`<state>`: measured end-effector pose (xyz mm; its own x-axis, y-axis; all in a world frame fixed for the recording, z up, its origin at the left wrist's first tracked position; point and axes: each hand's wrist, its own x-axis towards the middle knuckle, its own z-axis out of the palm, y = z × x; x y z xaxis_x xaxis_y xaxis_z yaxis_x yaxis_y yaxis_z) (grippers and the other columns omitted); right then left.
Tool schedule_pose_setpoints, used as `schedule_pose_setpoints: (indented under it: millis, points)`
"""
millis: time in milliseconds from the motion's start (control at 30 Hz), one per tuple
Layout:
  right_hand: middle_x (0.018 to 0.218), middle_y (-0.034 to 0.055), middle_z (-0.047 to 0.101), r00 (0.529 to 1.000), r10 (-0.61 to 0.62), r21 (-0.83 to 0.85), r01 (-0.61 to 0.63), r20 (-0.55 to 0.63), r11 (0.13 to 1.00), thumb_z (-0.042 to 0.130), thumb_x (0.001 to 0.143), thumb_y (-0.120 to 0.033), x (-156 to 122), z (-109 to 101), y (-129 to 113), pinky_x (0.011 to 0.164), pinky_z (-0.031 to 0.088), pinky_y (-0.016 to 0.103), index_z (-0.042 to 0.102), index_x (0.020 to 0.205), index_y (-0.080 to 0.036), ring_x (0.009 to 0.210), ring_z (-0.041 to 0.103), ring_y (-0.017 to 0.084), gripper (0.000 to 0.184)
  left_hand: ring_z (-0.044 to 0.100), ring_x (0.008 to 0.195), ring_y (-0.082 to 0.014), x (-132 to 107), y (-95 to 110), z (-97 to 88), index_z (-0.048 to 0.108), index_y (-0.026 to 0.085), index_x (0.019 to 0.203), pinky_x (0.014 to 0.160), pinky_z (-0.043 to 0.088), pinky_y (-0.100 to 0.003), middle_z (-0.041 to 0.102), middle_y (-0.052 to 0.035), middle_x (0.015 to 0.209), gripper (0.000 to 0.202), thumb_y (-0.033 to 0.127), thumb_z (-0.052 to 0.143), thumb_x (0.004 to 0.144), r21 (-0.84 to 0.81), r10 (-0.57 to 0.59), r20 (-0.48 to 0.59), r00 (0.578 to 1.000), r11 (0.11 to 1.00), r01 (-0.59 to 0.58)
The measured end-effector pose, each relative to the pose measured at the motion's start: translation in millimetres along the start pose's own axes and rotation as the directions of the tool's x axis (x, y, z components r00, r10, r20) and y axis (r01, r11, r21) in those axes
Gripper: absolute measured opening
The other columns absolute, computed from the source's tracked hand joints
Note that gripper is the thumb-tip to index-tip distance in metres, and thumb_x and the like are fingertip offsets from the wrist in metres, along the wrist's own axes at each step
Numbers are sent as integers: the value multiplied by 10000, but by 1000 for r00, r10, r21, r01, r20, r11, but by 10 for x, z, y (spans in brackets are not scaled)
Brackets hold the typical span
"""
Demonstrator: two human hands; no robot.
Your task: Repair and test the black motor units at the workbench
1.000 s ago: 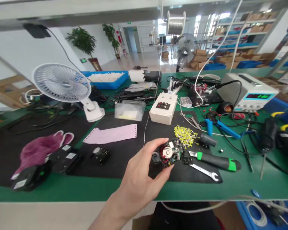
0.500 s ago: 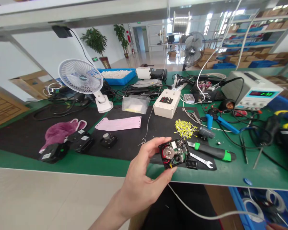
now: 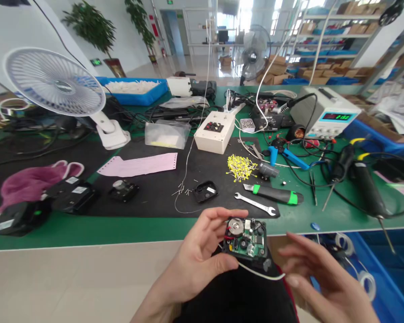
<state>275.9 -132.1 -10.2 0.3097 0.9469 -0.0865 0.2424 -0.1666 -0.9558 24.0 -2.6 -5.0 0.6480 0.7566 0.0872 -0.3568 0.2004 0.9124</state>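
My left hand (image 3: 202,251) grips a small open-backed black device (image 3: 245,240) by its left side, thumb below and fingers above. Inside the housing show a green circuit board, a round metal part and red wires. A white cable (image 3: 262,274) runs from beneath the device towards my right hand (image 3: 323,273). That hand is slightly blurred, fingers spread away from the thumb, and the cable passes out of sight at its thumb. On the mat beyond the device lie a black cover (image 3: 206,191) and an open-end wrench (image 3: 255,204).
A utility knife (image 3: 274,194), yellow-tipped small parts (image 3: 240,168) and a beige switch box (image 3: 214,132) sit on the bench. Soldering irons (image 3: 370,193) and a power supply (image 3: 326,112) stand at right. Black housings (image 3: 70,194) and a fan (image 3: 55,83) are at left.
My left hand has lowered and tilted the device towards me, below the bench edge in view. My right hand has come in from the lower right. The view has shifted right, uncovering the black cover.
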Motion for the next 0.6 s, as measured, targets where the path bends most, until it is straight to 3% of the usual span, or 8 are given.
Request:
schedule_pose_setpoints:
  millis: [67, 133, 233, 333, 433, 500, 600]
  points:
    - [1142, 77, 735, 993, -39, 78, 30, 111, 996, 852, 850, -341, 160, 241, -153, 666, 608, 236, 642, 1412, -259, 870, 726, 211, 606, 597, 1371, -298, 14, -105, -2, 585, 316, 1368, 1113, 520, -394, 502, -107, 1603, 496, 263, 800, 924, 45, -50, 24, 998, 998, 49]
    - [1056, 34, 726, 988, -43, 113, 26, 151, 993, 856, 855, -301, 268, 466, -151, 628, 557, 215, 641, 1376, -267, 803, 685, 170, 565, 565, 1410, -294, 11, -191, -6, 622, 319, 1381, 1160, 486, -396, 466, -88, 1631, 422, 267, 728, 977, 146, -46, -34, 998, 988, 50]
    - [941, -9, 676, 995, -91, 57, 90, 27, 994, 837, 886, -305, 305, 754, 46, 590, 492, 216, 638, 1268, -249, 668, 579, 124, 433, 428, 1526, -285, -45, -294, -3, 593, 337, 1469, 1271, 360, -394, 450, -63, 1646, 427, 304, 612, 1044, 291, -1, -192, 981, 955, 58]
    - [1010, 0, 653, 975, -202, -11, 202, -89, 979, 797, 903, -257, 264, 980, 236, 591, 456, 236, 595, 1198, -239, 646, 512, 112, 359, 382, 1559, -276, -155, -351, 8, 418, 377, 1597, 1292, 333, -405, 383, -44, 1699, 524, 358, 515, 1082, 259, -44, -282, 958, 958, 120]
    - [1075, 18, 651, 961, -255, 2, 257, -105, 966, 773, 896, -208, 258, 1124, 270, 606, 437, 253, 584, 1151, -235, 690, 512, 127, 319, 327, 1589, -310, -249, -368, 17, 250, 384, 1662, 1288, 340, -479, 292, -55, 1743, 628, 427, 479, 1078, 225, -87, -255, 963, 963, 147]
    - [1035, 17, 653, 952, -283, -1, 285, -115, 959, 785, 865, -190, 291, 1168, 227, 633, 445, 267, 604, 1133, -230, 746, 555, 151, 326, 319, 1588, -351, -256, -396, 14, 184, 353, 1680, 1285, 330, -543, 269, -97, 1745, 770, 443, 580, 1025, 356, -68, -240, 968, 922, 152]
    - [977, 24, 666, 914, -389, -92, 380, -114, 920, 754, 866, -161, 345, 1122, 133, 706, 487, 302, 622, 1094, -216, 843, 620, 201, 269, 505, 1457, -373, -185, -490, -5, 279, 324, 1626, 1195, 450, -580, 439, -149, 1631, 861, 412, 758, 916, 579, 14, -402, 915, 779, 242]
